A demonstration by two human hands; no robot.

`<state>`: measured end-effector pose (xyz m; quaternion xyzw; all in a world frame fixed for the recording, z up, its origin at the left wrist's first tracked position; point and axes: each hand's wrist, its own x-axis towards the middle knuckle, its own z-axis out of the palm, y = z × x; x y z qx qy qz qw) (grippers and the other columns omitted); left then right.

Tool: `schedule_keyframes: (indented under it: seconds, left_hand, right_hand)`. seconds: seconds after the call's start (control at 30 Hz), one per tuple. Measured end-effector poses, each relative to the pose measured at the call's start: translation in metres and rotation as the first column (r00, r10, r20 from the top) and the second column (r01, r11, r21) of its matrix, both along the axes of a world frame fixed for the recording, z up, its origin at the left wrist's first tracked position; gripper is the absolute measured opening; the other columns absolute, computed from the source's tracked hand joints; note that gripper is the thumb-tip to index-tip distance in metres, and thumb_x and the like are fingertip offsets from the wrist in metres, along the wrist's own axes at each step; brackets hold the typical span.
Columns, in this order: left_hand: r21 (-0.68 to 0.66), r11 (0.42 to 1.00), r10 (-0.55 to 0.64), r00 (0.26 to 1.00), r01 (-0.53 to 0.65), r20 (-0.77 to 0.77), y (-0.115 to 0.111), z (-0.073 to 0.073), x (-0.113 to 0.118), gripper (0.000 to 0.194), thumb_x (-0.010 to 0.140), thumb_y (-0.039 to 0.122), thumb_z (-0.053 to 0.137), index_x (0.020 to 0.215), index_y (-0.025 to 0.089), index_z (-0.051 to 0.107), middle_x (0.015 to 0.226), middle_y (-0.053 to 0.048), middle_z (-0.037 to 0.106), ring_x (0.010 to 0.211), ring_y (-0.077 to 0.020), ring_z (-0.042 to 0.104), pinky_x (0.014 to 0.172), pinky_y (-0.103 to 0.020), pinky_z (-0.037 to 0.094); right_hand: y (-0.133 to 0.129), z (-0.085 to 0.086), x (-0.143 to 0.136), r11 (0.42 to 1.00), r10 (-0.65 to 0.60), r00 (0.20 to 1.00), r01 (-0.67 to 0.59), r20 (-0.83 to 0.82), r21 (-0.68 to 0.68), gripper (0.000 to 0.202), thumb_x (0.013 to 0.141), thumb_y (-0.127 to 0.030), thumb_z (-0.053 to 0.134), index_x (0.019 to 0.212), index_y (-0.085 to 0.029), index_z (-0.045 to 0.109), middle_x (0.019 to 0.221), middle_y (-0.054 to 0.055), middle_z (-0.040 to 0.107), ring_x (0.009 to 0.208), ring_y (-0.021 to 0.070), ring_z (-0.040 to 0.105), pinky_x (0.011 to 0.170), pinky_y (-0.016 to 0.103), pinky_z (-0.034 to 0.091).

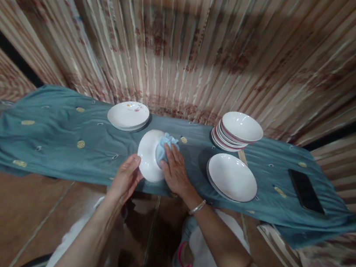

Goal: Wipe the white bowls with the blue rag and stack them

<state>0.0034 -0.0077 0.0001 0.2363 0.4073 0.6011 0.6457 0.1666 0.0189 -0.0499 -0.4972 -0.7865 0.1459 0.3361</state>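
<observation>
My left hand (128, 175) grips the near left rim of a white bowl (149, 155), thumb on the visible face and fingers behind it. The bowl is held tilted above the front part of the cloth-covered table. Pressed against the bowl's right side is a crumpled light blue cloth (164, 147), held under the fingers of my right hand (176, 168). A bracelet circles my right wrist. Cloth and hand hide the bowl's right part.
A blue-green tablecloth (55, 134) covers the narrow table. Floral plates (128, 115) are stacked at back left. Red-rimmed bowls (240, 127) are stacked at back right, with white plates (233, 178) in front. A black phone (306, 191) lies far right. A patterned curtain (184, 41) hangs behind.
</observation>
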Motion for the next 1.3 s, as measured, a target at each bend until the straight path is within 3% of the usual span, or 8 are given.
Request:
schedule_keyframes:
  seconds: [0.47,0.8,1.0,1.3]
  left_hand:
    - [-0.056,0.995,0.087,0.994,-0.084,0.061,0.003,-0.005,-0.004,0.043,0.048,0.032,0.092,0.075,0.015,0.063,0.07,0.003,0.068,0.06,-0.0087,0.061,0.053,-0.017,0.051]
    - [-0.031,0.996,0.091,0.995,-0.089,0.052,0.006,-0.007,-0.002,0.036,0.057,0.032,0.088,0.079,0.016,0.063,0.069,0.002,0.068,0.058,-0.0096,0.062,0.052,-0.017,0.051]
    - [-0.008,0.999,0.054,0.998,-0.054,0.031,0.004,-0.003,-0.001,0.036,0.059,0.032,0.087,0.081,0.015,0.065,0.069,0.002,0.068,0.055,-0.0092,0.06,0.05,-0.017,0.05]
    - [0.009,1.0,0.004,1.0,-0.004,-0.031,-0.001,0.002,0.007,0.045,0.054,0.041,0.089,0.086,0.017,0.068,0.069,0.0,0.07,0.059,-0.0125,0.064,0.053,-0.019,0.049]
  right_hand:
    - [-0.043,-0.026,0.01,0.999,0.021,0.999,-0.019,-0.039,0.037,0.058,0.1,-0.039,0.037,0.154,-0.02,0.025,0.156,0.014,0.033,0.145,0.0258,0.031,0.117,0.051,0.034]
    - [-0.064,-0.015,0.01,0.982,0.146,0.987,-0.153,0.069,0.108,0.064,0.099,-0.035,0.038,0.156,-0.021,0.012,0.159,0.012,0.028,0.147,0.0262,0.026,0.116,0.05,0.037]
    - [-0.059,-0.009,0.001,0.968,0.174,0.977,-0.192,0.12,0.16,0.063,0.098,-0.037,0.04,0.153,-0.011,0.025,0.157,0.019,0.027,0.147,0.0299,0.024,0.115,0.051,0.036]
    - [-0.045,0.007,-0.005,0.968,0.09,0.987,-0.119,0.135,0.219,0.058,0.098,-0.039,0.04,0.15,-0.015,0.031,0.159,0.02,0.019,0.149,0.0324,0.014,0.115,0.056,0.029]
